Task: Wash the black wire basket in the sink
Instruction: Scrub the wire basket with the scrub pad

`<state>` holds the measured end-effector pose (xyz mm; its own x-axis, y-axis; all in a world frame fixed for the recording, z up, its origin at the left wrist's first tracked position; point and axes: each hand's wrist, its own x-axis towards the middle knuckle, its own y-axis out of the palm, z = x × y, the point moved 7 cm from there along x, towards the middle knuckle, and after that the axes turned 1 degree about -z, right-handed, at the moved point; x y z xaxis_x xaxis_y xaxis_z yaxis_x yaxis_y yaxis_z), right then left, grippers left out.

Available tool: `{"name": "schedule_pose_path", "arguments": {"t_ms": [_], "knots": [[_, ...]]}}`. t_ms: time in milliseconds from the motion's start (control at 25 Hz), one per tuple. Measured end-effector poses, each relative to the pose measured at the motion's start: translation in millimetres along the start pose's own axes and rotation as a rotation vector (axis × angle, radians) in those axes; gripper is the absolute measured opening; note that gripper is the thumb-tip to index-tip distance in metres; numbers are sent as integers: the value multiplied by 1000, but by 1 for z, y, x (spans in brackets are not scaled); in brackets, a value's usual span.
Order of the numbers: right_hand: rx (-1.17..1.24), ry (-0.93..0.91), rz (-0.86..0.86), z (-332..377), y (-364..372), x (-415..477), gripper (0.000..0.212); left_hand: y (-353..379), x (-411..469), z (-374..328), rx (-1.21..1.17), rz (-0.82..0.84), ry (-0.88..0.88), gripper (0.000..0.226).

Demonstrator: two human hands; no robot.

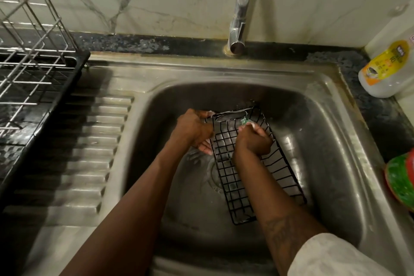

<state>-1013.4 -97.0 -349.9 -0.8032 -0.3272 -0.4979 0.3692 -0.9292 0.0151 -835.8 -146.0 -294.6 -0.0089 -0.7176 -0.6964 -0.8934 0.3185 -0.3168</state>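
Fingers [205,148] of the left hand [195,129] curl round the far left edge of the one black wire basket [237,186], which lies tilted inside the single sink [318,123]. Those of the right hand [253,141] are bunched together, pinching one green scrubber [245,121] against the basket's wires. One tap [239,6] stands behind, one bottle [385,69] sits on the worktop [380,116], and one dish rack [29,51] stands at the left.

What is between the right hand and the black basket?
A small green scrub pad, foamy with soap. The right hand pinches it against the wires of the black wire basket. The head view shows it.
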Motion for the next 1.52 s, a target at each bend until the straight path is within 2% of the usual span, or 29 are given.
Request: {"name": "schedule_pose_path", "arguments": {"t_ms": [80, 200, 280, 400, 520, 600, 800, 920, 1120, 1240, 1360, 1520], "knots": [[-176, -90, 35, -9, 4, 12, 25, -2, -2, -1, 14, -7, 11, 67], [-352, -77, 223, -11, 19, -10, 21, -6, -8, -3, 44, -15, 63, 72], [-351, -21, 324, -14, 25, -27, 15, -8, -11, -5, 50, -11, 76, 76], [-368, -65, 382, -8, 33, -38, 15, -9, -10, -5, 74, -20, 70, 78], [-391, -127, 485, -6, 43, -48, 22, -11, -9, -6, 108, -47, 108, 67], [-378, -126, 520, -7, 45, -54, 19, -14, -9, -5, 122, -59, 121, 59], [-266, -255, 562, 7, 50, -58, 7, -17, -17, -11, 141, -105, 186, 38], [-388, -287, 522, 0, 48, -55, 14, -15, -14, -9, 128, -78, 155, 53], [-499, -195, 485, -17, 37, -40, 8, -13, -18, -10, 128, -45, 129, 69], [-338, -159, 507, -11, 41, -45, 10, -14, -17, -9, 116, -79, 134, 63], [-236, -199, 544, -2, 45, -48, 12, -13, -17, -8, 106, -98, 150, 57], [-354, -304, 481, -3, 42, -42, 20, -15, -20, -9, 87, -112, 142, 52]]}}
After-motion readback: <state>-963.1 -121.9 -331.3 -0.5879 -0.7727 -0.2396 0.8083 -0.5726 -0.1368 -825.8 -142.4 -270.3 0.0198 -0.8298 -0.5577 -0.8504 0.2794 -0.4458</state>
